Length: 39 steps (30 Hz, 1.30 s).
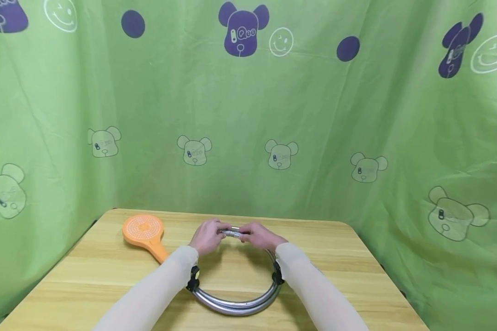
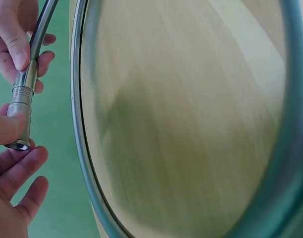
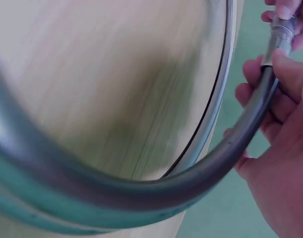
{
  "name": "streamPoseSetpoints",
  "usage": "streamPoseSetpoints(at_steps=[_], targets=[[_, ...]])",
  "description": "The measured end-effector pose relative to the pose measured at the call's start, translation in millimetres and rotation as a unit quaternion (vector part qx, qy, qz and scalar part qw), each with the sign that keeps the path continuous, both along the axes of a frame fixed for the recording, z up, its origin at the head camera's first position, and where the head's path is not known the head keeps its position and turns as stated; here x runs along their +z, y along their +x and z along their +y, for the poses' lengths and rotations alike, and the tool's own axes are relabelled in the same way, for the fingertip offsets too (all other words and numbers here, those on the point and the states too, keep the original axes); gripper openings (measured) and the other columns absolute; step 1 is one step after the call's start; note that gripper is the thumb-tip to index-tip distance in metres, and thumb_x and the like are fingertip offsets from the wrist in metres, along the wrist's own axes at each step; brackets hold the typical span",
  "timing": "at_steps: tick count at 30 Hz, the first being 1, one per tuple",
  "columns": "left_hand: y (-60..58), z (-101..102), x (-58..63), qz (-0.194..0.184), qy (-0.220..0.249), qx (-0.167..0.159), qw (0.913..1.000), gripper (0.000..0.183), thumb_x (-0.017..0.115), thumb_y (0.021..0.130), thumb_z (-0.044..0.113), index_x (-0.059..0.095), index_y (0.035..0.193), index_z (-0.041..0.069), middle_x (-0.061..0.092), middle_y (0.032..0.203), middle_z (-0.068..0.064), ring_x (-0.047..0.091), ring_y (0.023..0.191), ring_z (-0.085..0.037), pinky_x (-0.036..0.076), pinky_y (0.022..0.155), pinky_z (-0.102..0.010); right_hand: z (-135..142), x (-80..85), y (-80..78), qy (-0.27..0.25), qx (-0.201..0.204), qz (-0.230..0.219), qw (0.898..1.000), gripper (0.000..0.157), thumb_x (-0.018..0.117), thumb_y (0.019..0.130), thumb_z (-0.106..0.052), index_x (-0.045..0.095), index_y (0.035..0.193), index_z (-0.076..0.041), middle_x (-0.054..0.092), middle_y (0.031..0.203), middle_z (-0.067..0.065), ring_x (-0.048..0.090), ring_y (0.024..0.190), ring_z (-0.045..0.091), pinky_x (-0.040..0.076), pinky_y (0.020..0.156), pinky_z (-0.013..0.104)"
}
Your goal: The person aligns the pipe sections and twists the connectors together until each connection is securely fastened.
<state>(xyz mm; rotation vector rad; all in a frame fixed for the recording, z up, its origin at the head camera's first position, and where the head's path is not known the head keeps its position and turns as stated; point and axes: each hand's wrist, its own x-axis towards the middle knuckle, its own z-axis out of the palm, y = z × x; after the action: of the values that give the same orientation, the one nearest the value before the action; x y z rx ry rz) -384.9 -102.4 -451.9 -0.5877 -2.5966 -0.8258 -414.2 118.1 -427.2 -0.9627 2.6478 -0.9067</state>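
Observation:
A silver shower hose (image 1: 237, 309) lies coiled on the table, its loop curving below both forearms. At the far side of the loop, my left hand (image 1: 208, 237) pinches the ridged metal end fitting (image 2: 21, 110) between thumb and fingers; its other fingers spread below the fitting in the left wrist view. My right hand (image 1: 262, 237) grips the hose at the collar just beside that fitting, thumb on top and fingers curled round behind. An orange shower head (image 1: 143, 228) lies on the table to the left, its handle end hidden by my left sleeve.
The wooden table (image 1: 327, 257) narrows toward its far edge. Green curtains (image 1: 240, 110) with bear and smiley prints hang behind it and on both sides. Dark wrist straps (image 1: 193, 278) sit on both forearms, just over the hose loop.

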Motion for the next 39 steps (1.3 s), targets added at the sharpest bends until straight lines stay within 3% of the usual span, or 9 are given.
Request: streamPoseSetpoints(at_steps=[9, 20, 24, 27, 33, 39], targets=[[1.2, 4.4, -4.1, 0.002, 0.005, 0.003, 1.0, 0.03, 0.074, 0.086, 0.008, 0.078, 0.11, 0.025, 0.067, 0.095, 0.004, 0.058, 0.079, -0.012, 0.051, 0.072, -0.031, 2.3, -4.0, 0.4, -0.025, -0.005, -0.055, 0.998, 0.027, 0.053, 0.102, -0.017, 0.07, 0.111, 0.001, 0.063, 0.092, 0.006, 0.039, 0.066, 0.012, 0.034, 0.057, 0.024], [1.2, 7.3, -2.9, -0.033, 0.028, -0.007, 0.999, 0.031, 0.072, 0.086, 0.006, 0.077, 0.11, 0.025, 0.07, 0.102, 0.002, 0.061, 0.089, -0.015, 0.054, 0.083, -0.039, 0.7, -6.0, 3.5, -0.021, -0.004, -0.009, 1.0, 0.008, 0.067, 0.094, -0.009, 0.071, 0.099, -0.003, 0.053, 0.076, -0.002, 0.045, 0.067, 0.011, 0.038, 0.057, 0.023], [1.5, 8.0, -1.7, -0.035, 0.03, -0.01, 0.9989, 0.031, 0.072, 0.087, 0.005, 0.077, 0.111, 0.024, 0.069, 0.101, 0.002, 0.061, 0.087, -0.015, 0.054, 0.081, -0.038, 0.9, -6.9, 3.6, -0.043, -0.033, -0.016, 0.998, 0.018, 0.072, 0.09, -0.007, 0.067, 0.108, -0.006, 0.056, 0.082, 0.0, 0.048, 0.071, 0.012, 0.041, 0.061, 0.023], [0.7, 7.8, -1.1, -0.034, 0.03, -0.012, 0.9989, 0.031, 0.072, 0.087, 0.005, 0.077, 0.111, 0.023, 0.069, 0.101, 0.003, 0.06, 0.087, -0.014, 0.053, 0.081, -0.037, 0.4, -5.7, 4.3, -0.058, -0.044, -0.025, 0.997, 0.018, 0.074, 0.089, -0.006, 0.065, 0.104, -0.005, 0.059, 0.083, 0.002, 0.049, 0.072, 0.012, 0.042, 0.062, 0.023], [0.9, 6.9, -0.1, -0.036, 0.04, -0.021, 0.9983, 0.03, 0.071, 0.087, 0.005, 0.077, 0.111, 0.022, 0.068, 0.102, 0.003, 0.06, 0.087, -0.013, 0.053, 0.081, -0.036, -0.2, -1.8, 6.4, -0.058, -0.014, -0.022, 0.998, 0.008, 0.068, 0.093, -0.005, 0.067, 0.1, -0.003, 0.061, 0.083, 0.002, 0.048, 0.073, 0.013, 0.041, 0.064, 0.023], [4.0, 6.4, -1.7, -0.052, 0.049, -0.026, 0.9971, 0.029, 0.071, 0.088, 0.006, 0.077, 0.111, 0.024, 0.065, 0.096, 0.005, 0.057, 0.083, -0.012, 0.052, 0.076, -0.033, 3.2, -3.2, 5.4, -0.035, 0.0, -0.032, 0.999, 0.018, 0.062, 0.098, -0.011, 0.069, 0.108, 0.001, 0.064, 0.09, 0.002, 0.05, 0.079, 0.012, 0.043, 0.071, 0.026]])
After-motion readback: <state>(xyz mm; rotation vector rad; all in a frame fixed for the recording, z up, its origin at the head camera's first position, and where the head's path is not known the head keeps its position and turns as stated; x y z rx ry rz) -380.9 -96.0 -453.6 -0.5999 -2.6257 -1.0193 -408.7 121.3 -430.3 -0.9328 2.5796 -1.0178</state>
